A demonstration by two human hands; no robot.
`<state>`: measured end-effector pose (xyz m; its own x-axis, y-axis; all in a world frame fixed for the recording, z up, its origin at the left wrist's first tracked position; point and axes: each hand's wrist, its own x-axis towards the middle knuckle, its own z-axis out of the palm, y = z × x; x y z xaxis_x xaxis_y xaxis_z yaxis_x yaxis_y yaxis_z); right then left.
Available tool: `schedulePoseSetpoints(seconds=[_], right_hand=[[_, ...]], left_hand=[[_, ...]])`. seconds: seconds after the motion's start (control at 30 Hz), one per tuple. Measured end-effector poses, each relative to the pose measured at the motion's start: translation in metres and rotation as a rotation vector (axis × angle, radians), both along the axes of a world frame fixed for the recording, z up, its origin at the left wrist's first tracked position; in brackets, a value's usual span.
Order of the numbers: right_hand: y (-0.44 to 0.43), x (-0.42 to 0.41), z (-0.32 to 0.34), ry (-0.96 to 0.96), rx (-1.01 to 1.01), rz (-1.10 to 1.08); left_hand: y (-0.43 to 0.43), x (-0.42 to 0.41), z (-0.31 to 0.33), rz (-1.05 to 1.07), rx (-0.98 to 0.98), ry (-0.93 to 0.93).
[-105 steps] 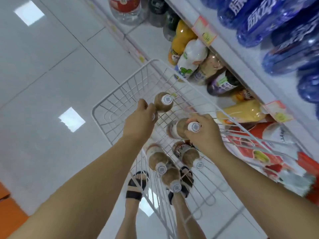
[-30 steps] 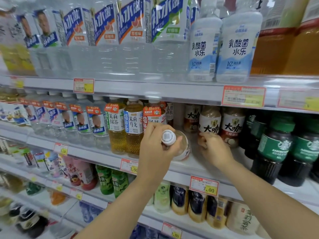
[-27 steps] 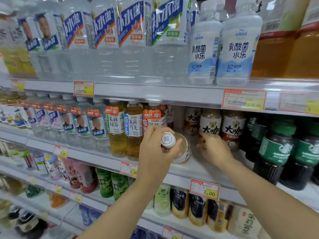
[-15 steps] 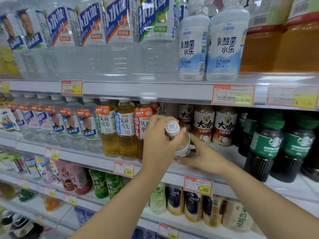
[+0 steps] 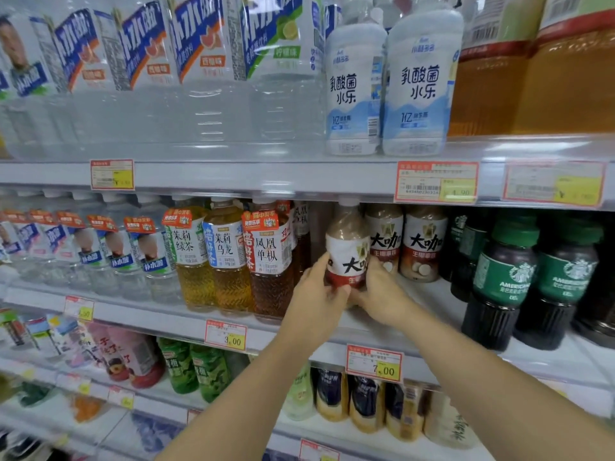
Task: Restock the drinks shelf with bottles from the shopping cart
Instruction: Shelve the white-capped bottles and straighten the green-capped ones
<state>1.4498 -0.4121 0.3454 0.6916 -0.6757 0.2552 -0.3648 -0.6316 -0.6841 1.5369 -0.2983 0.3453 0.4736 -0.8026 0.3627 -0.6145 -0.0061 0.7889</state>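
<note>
Bottle in hand: brown bottle (image 5: 346, 251) with a white-and-red label, upright at the front of the middle shelf (image 5: 149, 316); its base is hidden, so whether it rests on the shelf cannot be told
Left hand: left hand (image 5: 314, 304) wraps the bottle's lower left side, thumb laid across the red band
Right hand: right hand (image 5: 382, 297) cups the bottle's lower right side, fingers curled behind it
Neighbours: two matching bottles (image 5: 422, 247) stand just right of the brown bottle and further back; tea bottle (image 5: 269, 261) stands just left of it; green-labelled dark bottles (image 5: 502, 281) stand further right
Progress: placement of this bottle appears nearly complete; release and final seating seem to remain
Remaining: shopping cart is out of view, so the stock left to move cannot be judged
Edges: upper shelf rim (image 5: 266, 176) lies close above the brown bottle's cap, so lifting room looks slight; the middle shelf's front lip runs just below both hands
Open room: a dark gap shows behind and left of the brown bottle; bare shelf shows to its lower right, in front of the matching bottles
</note>
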Motion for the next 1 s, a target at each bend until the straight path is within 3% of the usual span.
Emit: schedulePoseSetpoints(seconds=[0.07,0.13,0.43,1.0], right_hand=[[-0.007,-0.008,0.0,0.108,-0.025,0.063],[-0.017,-0.02,-0.002,0.165,-0.066,-0.011],[-0.029,-0.038,-0.004,-0.032,-0.055,-0.297],[-0.048,-0.024,-0.009,-0.16,0.013,-0.406]], left_hand=[[-0.009,0.003,-0.003,0.04,-0.009,0.028],[-0.019,0.005,-0.004,0.079,0.023,0.03],[-0.07,0.001,0.002,0.258,0.18,0.002],[-0.121,0.032,0.005,0.298,0.169,0.065]])
